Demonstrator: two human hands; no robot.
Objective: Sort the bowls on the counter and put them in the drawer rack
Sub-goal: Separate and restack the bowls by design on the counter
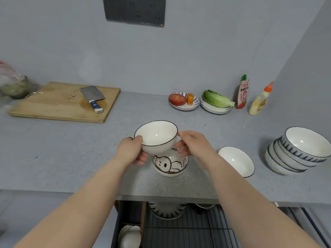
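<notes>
A white bowl with a dark rim (156,136) is held above the counter by both hands: my left hand (132,151) grips its left side, my right hand (192,144) its right side. Directly under it a cartoon-dog bowl (169,164) stands on the grey counter (71,154). To the right lies a tilted white bowl (236,161), and further right a stack of several blue-striped bowls (295,151). Below the counter edge the open drawer rack (188,230) holds a striped bowl (166,210) and part of another bowl.
A wooden cutting board (59,102) with a cleaver (93,97) lies at back left. Plates with tomato (183,101) and lettuce (216,102), plus two sauce bottles (260,99), stand at back right. Small white dishes (129,237) sit in the drawer's left compartment.
</notes>
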